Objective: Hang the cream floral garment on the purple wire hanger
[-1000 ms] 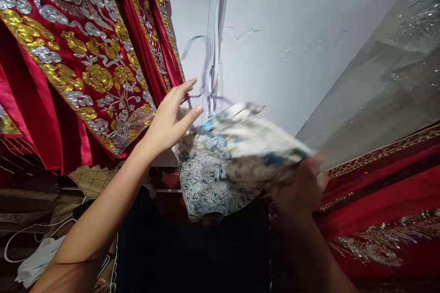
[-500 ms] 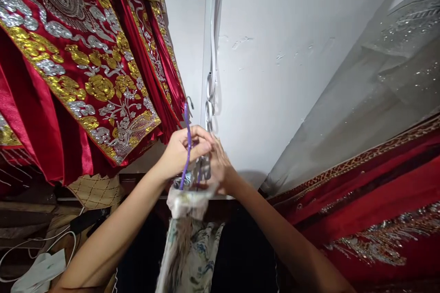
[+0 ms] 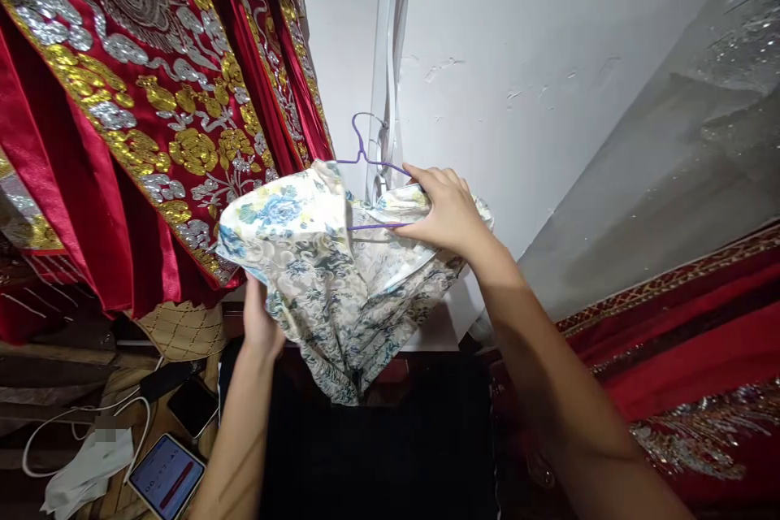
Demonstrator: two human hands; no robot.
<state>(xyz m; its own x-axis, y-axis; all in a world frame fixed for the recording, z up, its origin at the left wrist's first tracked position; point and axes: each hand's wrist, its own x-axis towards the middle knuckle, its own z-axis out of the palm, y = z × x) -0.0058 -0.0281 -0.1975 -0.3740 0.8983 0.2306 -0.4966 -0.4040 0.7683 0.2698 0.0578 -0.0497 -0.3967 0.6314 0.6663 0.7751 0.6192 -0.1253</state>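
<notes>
**stitchy_k:** Since half a second back both hands have split apart. They were bunched together at the hanger neck, and the cloth hung straight down; now it's lifted and spread across the middle of the frame. The right hand (image 3: 448,211) is closed over one shoulder of the floral garment (image 3: 329,276), pinching cloth and the purple wire hanger (image 3: 366,154) together. The left hand (image 3: 261,323) is lower down, under the fabric at centre-left.

**rackrat:** So what step is that, dressing the hanger?

**stitchy_k:** That's my read: one shoulder looks seated, the other side still bunched. Next move probably calls for the left hand to draw the loose side over the other hanger arm without tugging the first side off.

**rackrat:** Is the left hand actually gripping?

**stitchy_k:** Can't tell, its fingers are buried behind the cloth. Most of the hanger is hidden too, only hook and a bit of wire show. Red embroidered robes (image 3: 140,106) fill the upper left, and a phone (image 3: 166,475) sits lower left, screen unreadable.
</notes>
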